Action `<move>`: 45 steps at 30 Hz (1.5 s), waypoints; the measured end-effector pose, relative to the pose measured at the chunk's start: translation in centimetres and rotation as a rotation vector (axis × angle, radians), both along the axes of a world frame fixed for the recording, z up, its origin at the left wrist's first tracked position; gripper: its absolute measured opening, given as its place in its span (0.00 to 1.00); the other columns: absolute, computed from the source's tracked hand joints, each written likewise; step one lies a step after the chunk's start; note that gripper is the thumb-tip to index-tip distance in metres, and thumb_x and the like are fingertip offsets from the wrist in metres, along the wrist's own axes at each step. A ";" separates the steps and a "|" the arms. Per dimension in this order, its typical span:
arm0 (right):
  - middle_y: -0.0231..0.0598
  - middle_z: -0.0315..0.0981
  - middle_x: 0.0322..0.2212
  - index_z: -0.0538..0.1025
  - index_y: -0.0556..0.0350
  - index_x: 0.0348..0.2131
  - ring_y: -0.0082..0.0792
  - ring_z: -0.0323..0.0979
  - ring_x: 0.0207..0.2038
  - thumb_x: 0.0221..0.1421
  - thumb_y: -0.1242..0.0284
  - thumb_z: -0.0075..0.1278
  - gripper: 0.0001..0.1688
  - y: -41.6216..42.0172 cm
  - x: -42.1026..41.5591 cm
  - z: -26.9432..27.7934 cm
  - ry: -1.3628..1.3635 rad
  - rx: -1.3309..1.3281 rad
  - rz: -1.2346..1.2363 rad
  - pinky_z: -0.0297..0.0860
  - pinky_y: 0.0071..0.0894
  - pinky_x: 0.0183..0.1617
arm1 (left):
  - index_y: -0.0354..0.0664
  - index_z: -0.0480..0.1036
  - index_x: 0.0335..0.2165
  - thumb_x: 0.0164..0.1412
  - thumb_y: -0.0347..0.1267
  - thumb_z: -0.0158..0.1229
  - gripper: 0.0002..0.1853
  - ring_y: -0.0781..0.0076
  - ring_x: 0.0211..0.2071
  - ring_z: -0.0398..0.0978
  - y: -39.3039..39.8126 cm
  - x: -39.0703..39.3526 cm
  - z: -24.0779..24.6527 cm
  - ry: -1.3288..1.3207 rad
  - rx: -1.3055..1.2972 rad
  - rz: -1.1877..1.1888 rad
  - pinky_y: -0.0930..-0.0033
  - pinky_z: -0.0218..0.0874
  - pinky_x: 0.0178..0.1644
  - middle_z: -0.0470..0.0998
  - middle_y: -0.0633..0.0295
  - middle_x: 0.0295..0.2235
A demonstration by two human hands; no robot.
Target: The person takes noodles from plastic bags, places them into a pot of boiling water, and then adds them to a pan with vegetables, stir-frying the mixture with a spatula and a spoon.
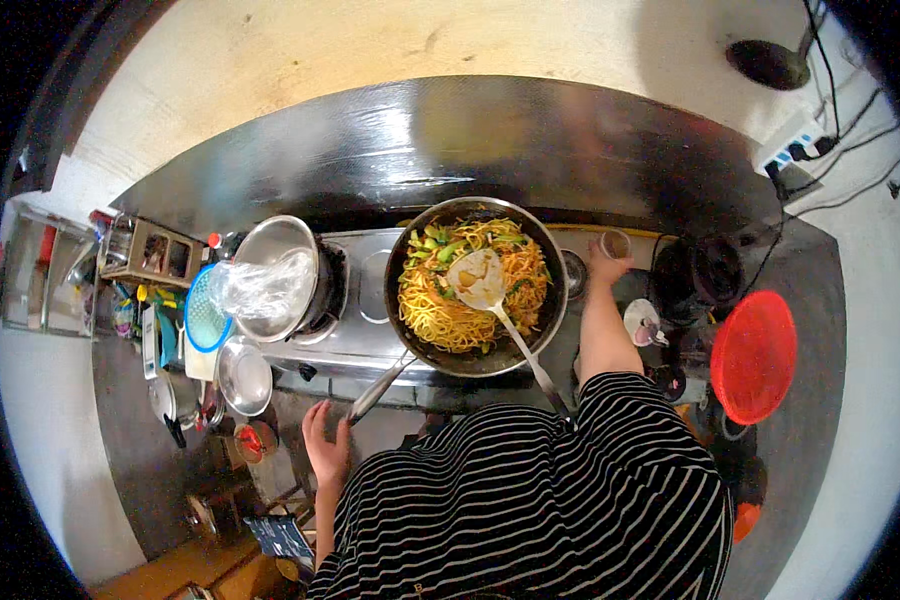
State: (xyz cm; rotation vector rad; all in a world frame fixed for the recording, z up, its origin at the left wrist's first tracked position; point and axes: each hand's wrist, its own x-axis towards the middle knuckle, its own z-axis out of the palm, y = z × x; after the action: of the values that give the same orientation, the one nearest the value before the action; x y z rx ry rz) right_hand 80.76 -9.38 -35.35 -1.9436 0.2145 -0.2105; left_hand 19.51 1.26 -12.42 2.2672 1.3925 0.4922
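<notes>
A large wok point(552, 244) sits on the gas stove, filled with noodles point(442, 319) and chopped green vegetables point(439, 244). Across the food lies a metal wok spatula point(521, 341), its bowl on the noodles and its handle over the wok's near rim. My left hand point(326, 442) is beside the end of the wok handle point(379, 386), fingers apart and nothing in them; whether the thumb touches the handle I cannot tell. To the right of the wok, my right hand point(606, 268) is around a small see-through container point(615, 244), whose contents are unclear.
On the left burner stands a metal pan point(300, 244) with clear plastic film point(262, 289) over it. Beside it are a blue-rimmed colander point(208, 307) and a metal bowl point(245, 375). A red basket point(754, 356) is at right, below a power strip point(791, 150) with trailing cords.
</notes>
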 end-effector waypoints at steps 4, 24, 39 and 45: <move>0.53 0.61 0.51 0.56 0.60 0.55 0.49 0.64 0.52 0.30 0.60 0.70 0.58 1.0 -1.6 4.1 0.156 0.024 0.066 0.63 0.46 0.54 | 0.40 0.71 0.47 0.54 0.29 0.58 0.20 0.53 0.51 0.65 -1.5 -1.3 -0.3 -0.021 0.020 0.087 0.59 0.56 0.55 0.68 0.51 0.48; 0.44 0.66 0.46 0.60 0.56 0.52 0.39 0.68 0.49 0.31 0.68 0.67 0.48 -2.4 -9.7 26.9 -0.521 -0.234 0.870 0.64 0.36 0.53 | 0.39 0.73 0.43 0.54 0.25 0.56 0.15 0.55 0.50 0.66 2.9 1.6 -1.6 -0.226 0.007 -0.029 0.61 0.57 0.55 0.70 0.52 0.46; 0.53 0.69 0.42 0.61 0.58 0.50 0.52 0.67 0.46 0.32 0.60 0.64 0.47 -2.3 -19.6 27.9 -0.317 -0.768 1.252 0.65 0.41 0.49 | 0.38 0.73 0.44 0.54 0.25 0.56 0.16 0.55 0.50 0.66 3.2 -3.1 -1.2 -0.274 0.036 -0.003 0.61 0.57 0.55 0.70 0.52 0.47; 0.52 0.70 0.37 0.64 0.61 0.47 0.53 0.68 0.41 0.29 0.59 0.64 0.46 -0.3 -21.3 28.4 -0.405 -0.836 1.275 0.67 0.44 0.46 | 0.38 0.73 0.43 0.55 0.27 0.56 0.15 0.56 0.51 0.66 2.9 -5.2 -1.6 -0.298 0.001 0.036 0.61 0.56 0.56 0.69 0.52 0.47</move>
State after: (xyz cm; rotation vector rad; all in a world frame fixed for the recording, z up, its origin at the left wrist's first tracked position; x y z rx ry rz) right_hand 59.43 -9.67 -6.97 -2.3687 -1.5586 0.2046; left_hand 14.27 4.12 -13.99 2.0694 1.2823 0.8049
